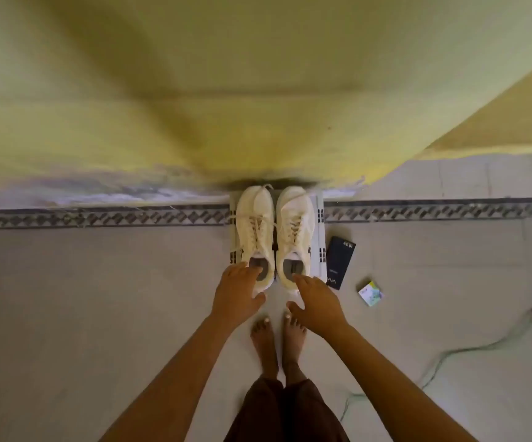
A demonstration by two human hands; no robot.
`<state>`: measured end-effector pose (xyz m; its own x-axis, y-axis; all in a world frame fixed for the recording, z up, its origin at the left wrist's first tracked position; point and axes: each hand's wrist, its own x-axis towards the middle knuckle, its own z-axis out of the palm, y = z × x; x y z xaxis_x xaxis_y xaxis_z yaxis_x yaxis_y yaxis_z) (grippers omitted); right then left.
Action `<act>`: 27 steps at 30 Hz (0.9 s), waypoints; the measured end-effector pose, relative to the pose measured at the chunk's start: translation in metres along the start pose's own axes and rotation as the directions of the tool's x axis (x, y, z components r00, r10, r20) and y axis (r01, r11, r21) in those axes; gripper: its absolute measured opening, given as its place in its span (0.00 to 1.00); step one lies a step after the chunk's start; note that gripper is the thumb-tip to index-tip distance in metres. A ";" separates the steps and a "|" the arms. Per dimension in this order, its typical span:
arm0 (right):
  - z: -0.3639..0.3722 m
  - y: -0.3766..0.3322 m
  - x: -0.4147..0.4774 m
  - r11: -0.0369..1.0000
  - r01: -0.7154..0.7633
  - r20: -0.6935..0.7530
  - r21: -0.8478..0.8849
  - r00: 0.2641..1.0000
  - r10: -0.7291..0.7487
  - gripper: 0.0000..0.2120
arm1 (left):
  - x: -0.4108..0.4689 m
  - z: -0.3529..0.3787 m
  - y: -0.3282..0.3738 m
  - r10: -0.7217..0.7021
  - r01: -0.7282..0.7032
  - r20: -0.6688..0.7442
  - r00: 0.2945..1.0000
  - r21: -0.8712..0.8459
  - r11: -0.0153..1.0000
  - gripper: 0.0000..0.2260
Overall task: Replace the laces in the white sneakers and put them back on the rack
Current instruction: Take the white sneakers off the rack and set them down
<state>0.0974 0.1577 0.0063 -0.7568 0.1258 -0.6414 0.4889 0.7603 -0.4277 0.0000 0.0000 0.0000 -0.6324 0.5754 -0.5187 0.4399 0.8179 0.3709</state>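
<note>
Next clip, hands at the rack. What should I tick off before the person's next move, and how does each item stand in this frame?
1. Pair seated on the rack: ok; left sneaker and right sneaker stand side by side, toes to the wall.
2. Both sets of laces threaded: ok; new or old, cannot tell.
3. Grip by left hand: not ok; fingers spread at the left sneaker's heel.
4. Grip by right hand: not ok; fingers straight at the right sneaker's heel.
5. Floor items clear of the hands: ok; dark box and small box lie right of the rack.
</note>
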 end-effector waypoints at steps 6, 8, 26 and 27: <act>0.050 0.015 0.039 0.985 0.031 0.026 -0.170 0.999 -0.027 0.32 | 0.025 0.062 -0.015 0.053 -0.075 0.125 0.991 0.184 0.980 0.32; 0.059 0.017 0.052 0.978 0.026 -0.039 -0.205 0.999 -0.034 0.29 | 0.034 0.075 -0.017 0.039 -0.054 0.088 0.995 0.174 0.983 0.32; 0.038 -0.016 -0.040 0.933 0.031 0.001 -0.357 0.999 -0.033 0.10 | -0.058 0.030 0.003 -0.042 0.004 0.190 0.981 0.195 0.981 0.15; 0.039 -0.018 -0.052 0.939 0.034 0.022 -0.342 0.999 -0.028 0.11 | -0.073 0.024 0.008 -0.036 0.009 0.154 0.987 0.175 0.984 0.13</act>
<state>0.1448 0.1124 0.0221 -0.7606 0.0905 -0.6429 0.2850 0.9363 -0.2053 0.0652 -0.0348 0.0219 -0.5423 0.5393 -0.6443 0.5393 0.8114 0.2253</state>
